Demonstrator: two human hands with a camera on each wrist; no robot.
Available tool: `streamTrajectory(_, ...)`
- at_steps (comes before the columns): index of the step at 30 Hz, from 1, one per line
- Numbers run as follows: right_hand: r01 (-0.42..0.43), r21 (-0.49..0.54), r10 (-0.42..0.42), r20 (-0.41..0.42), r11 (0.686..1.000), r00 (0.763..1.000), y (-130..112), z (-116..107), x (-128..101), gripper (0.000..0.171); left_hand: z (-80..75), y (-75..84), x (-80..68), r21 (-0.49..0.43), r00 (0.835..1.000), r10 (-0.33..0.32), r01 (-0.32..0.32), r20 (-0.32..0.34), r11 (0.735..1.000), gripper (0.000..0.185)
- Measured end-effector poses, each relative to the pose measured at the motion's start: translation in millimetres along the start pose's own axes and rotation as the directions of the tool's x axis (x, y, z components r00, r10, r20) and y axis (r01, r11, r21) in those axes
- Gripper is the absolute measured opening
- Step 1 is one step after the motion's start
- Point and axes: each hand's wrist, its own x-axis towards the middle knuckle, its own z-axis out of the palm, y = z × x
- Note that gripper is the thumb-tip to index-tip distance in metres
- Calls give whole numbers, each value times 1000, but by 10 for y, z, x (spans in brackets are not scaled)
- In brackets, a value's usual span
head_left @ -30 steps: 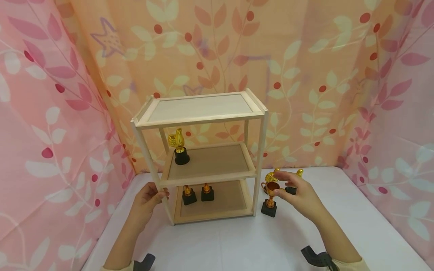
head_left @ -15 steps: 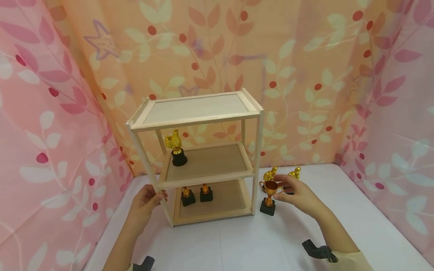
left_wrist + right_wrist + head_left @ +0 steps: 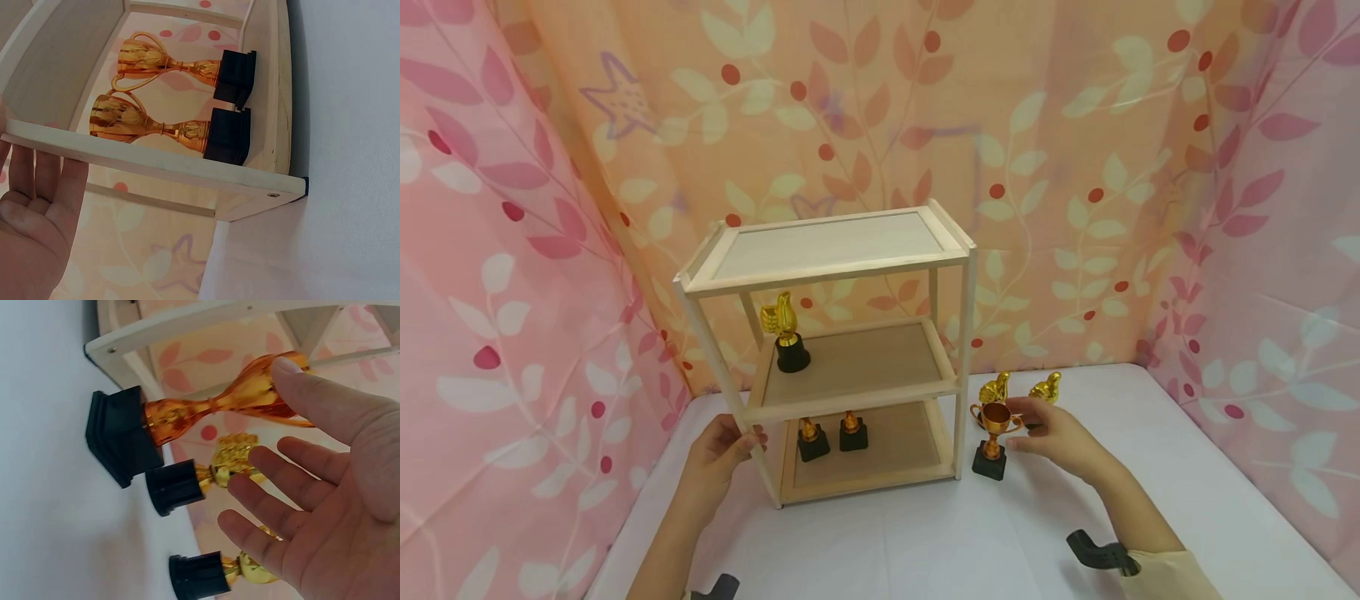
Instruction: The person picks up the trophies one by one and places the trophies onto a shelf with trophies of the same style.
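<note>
I see the copper cup trophy [image 3: 993, 440] upright on the white tabletop [image 3: 925, 542], just right of the wooden shelf [image 3: 835, 350]. My right hand [image 3: 1051, 437] has its fingers [image 3: 294, 384] spread, thumb tip touching the cup's bowl. 2 gold trophies [image 3: 1022, 390] stand just behind. My left hand [image 3: 718, 458] grips the shelf's front-left post.

A gold thumbs-up trophy on a black base [image 3: 786, 331] stands at the left of the middle shelf, and two small copper-coloured cup trophies on black square bases [image 3: 831, 432] stand side by side on the bottom one. Two more gold thumbs-up trophies [image 3: 1021, 388] sit on the white tabletop [image 3: 925, 542]. Pink and orange leaf-patterned curtains [image 3: 1075, 167] hang around
</note>
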Motion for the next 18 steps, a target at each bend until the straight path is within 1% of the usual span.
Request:
streamTrajectory(5,-40,-36,41,25,999,999,90,36,65,71,-8,-4,-6,-5,1000,4,-4,-3,1000,27)
streamTrajectory(11,-88,0,88,51,996,995,264,115,62,78,-13,-28,-9,-22,1000,3,-3,5,1000,26)
streamTrajectory(18,-83,21,81,76,996,994,383,218,87,73,-14,-43,11,-43,1000,24,-24,12,999,25)
